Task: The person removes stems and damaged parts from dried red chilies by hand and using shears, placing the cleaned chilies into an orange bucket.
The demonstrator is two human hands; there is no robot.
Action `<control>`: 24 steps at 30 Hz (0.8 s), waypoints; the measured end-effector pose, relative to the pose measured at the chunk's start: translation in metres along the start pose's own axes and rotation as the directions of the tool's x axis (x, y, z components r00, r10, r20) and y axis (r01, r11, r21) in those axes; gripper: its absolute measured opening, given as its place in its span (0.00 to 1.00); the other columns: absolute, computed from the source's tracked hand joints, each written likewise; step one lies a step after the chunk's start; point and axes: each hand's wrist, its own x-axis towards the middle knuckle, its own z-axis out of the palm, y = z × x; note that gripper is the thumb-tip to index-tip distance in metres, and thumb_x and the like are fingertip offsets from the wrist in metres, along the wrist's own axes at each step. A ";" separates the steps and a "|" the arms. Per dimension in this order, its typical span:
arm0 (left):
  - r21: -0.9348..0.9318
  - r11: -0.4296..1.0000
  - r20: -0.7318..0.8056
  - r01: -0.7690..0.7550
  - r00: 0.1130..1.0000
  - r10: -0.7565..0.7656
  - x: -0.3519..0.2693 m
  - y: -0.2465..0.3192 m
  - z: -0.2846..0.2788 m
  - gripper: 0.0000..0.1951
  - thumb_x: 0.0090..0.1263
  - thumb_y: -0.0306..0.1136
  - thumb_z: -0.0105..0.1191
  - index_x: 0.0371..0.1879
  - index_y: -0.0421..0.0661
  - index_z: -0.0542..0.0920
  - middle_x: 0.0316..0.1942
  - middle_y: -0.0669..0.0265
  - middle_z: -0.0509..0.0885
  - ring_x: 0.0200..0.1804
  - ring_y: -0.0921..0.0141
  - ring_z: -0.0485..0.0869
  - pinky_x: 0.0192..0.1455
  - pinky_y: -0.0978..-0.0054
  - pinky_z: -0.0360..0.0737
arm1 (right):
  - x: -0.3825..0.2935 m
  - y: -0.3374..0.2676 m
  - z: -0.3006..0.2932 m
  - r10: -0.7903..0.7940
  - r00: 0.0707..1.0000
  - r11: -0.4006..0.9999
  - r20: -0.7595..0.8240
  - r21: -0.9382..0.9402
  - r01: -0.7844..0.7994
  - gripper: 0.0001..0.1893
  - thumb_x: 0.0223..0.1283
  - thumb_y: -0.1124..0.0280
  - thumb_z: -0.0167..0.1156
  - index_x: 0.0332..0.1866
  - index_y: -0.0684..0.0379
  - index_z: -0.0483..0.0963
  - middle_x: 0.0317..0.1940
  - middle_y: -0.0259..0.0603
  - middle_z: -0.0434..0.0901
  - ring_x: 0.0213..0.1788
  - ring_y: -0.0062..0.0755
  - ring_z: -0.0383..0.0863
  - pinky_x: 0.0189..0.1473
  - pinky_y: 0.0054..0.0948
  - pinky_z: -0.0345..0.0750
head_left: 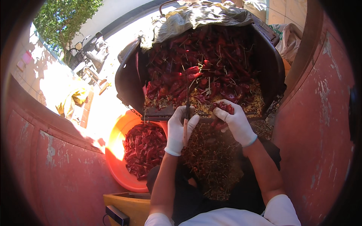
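Observation:
My left hand (181,128), in a white glove, is closed round a pair of scissors (187,104) whose dark blades point away from me. A bunch of dried red chili pieces (224,108) is in my gloved right hand (236,121), level with the left and a little apart from it. Both hands are at the front lip of a dark cart bed (161,115) heaped with dried red chilies (195,73), their stems still on many. Yellow seeds (254,101) lie along its front. Below left, an orange plastic basin (113,166) holds stemless red chili pieces (145,149).
Stems and chili scraps (212,163) cover the ground between my legs. A yellow wooden box (127,206) stands at the lower left. Red door panels (319,113) flank me on both sides. A woven sack (198,17) drapes over the cart's far edge. A parked two-wheeler (87,53) is beyond.

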 end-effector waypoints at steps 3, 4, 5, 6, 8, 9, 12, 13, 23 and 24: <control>0.343 0.910 0.047 -0.233 0.972 0.231 -0.005 0.012 0.006 0.15 0.70 0.32 0.64 0.51 0.39 0.80 0.29 0.68 0.82 0.29 0.76 0.79 0.35 0.75 0.78 | -0.002 -0.002 0.001 0.002 1.000 1.000 0.003 0.000 -0.002 0.12 0.70 0.61 0.62 0.50 0.58 0.79 0.33 0.27 0.83 0.32 0.11 0.80 0.24 0.17 0.73; 0.357 0.912 0.042 -0.202 0.979 0.201 -0.006 0.010 0.007 0.15 0.70 0.33 0.65 0.50 0.40 0.81 0.30 0.64 0.84 0.31 0.73 0.79 0.40 0.74 0.79 | -0.003 -0.004 0.002 0.006 1.000 1.000 0.004 0.001 -0.006 0.13 0.70 0.61 0.62 0.50 0.58 0.79 0.33 0.27 0.83 0.32 0.11 0.80 0.24 0.16 0.73; 0.435 0.878 0.073 -0.200 0.980 0.187 -0.008 0.008 0.005 0.16 0.69 0.35 0.65 0.50 0.41 0.81 0.31 0.62 0.84 0.31 0.68 0.81 0.39 0.70 0.79 | -0.003 -0.004 0.003 0.010 1.000 1.000 0.005 0.001 -0.010 0.13 0.70 0.61 0.62 0.50 0.58 0.79 0.33 0.27 0.83 0.32 0.11 0.79 0.24 0.16 0.73; 0.509 0.836 0.106 -0.204 0.979 0.175 -0.008 0.007 0.004 0.17 0.68 0.37 0.66 0.50 0.42 0.81 0.31 0.60 0.85 0.31 0.63 0.82 0.38 0.67 0.80 | -0.003 -0.003 0.002 0.006 1.000 1.000 0.018 0.003 -0.006 0.13 0.71 0.61 0.62 0.51 0.58 0.79 0.33 0.27 0.83 0.32 0.11 0.79 0.25 0.16 0.73; 0.584 0.776 0.131 -0.239 0.971 0.200 -0.008 0.009 0.005 0.17 0.67 0.38 0.66 0.50 0.42 0.81 0.33 0.57 0.85 0.33 0.58 0.84 0.39 0.65 0.80 | -0.002 0.000 -0.003 -0.003 0.999 1.000 0.044 0.008 0.002 0.14 0.71 0.60 0.62 0.51 0.58 0.79 0.33 0.27 0.82 0.32 0.11 0.78 0.25 0.15 0.73; 0.592 0.761 0.123 -0.265 0.963 0.239 -0.008 0.011 0.006 0.17 0.67 0.36 0.66 0.50 0.41 0.81 0.34 0.56 0.85 0.35 0.58 0.84 0.41 0.66 0.80 | -0.002 0.000 -0.002 -0.004 0.999 1.000 0.042 0.007 0.004 0.14 0.71 0.60 0.62 0.51 0.58 0.79 0.33 0.27 0.82 0.32 0.10 0.78 0.25 0.15 0.73; 0.623 0.686 0.152 -0.376 0.919 0.364 -0.007 0.010 0.009 0.17 0.68 0.33 0.64 0.53 0.41 0.79 0.39 0.54 0.84 0.41 0.54 0.83 0.46 0.63 0.79 | -0.004 -0.003 0.000 -0.005 0.999 1.000 0.046 0.008 0.004 0.14 0.71 0.61 0.61 0.52 0.59 0.79 0.33 0.27 0.82 0.31 0.10 0.77 0.25 0.15 0.73; 0.633 0.653 0.171 -0.415 0.898 0.405 -0.006 0.009 0.008 0.18 0.68 0.32 0.63 0.54 0.41 0.78 0.40 0.54 0.83 0.44 0.52 0.82 0.47 0.61 0.79 | -0.004 -0.004 0.000 -0.002 0.998 1.000 0.057 0.012 0.001 0.13 0.71 0.61 0.61 0.52 0.59 0.79 0.34 0.27 0.82 0.31 0.10 0.77 0.26 0.15 0.72; 0.625 0.610 0.302 -0.487 0.872 0.386 -0.007 0.011 0.011 0.23 0.68 0.26 0.57 0.62 0.42 0.72 0.49 0.51 0.80 0.53 0.47 0.78 0.57 0.54 0.74 | -0.003 0.004 -0.003 -0.031 0.987 0.999 0.160 0.037 0.025 0.11 0.71 0.66 0.60 0.51 0.61 0.78 0.31 0.26 0.78 0.28 0.11 0.73 0.24 0.17 0.69; 0.632 0.602 0.303 -0.488 0.871 0.387 -0.007 0.010 0.011 0.23 0.68 0.26 0.57 0.63 0.42 0.72 0.49 0.51 0.80 0.53 0.47 0.77 0.58 0.54 0.74 | -0.003 0.004 -0.002 -0.032 0.987 0.999 0.160 0.026 0.028 0.11 0.71 0.66 0.59 0.51 0.61 0.78 0.30 0.25 0.77 0.27 0.11 0.73 0.24 0.17 0.69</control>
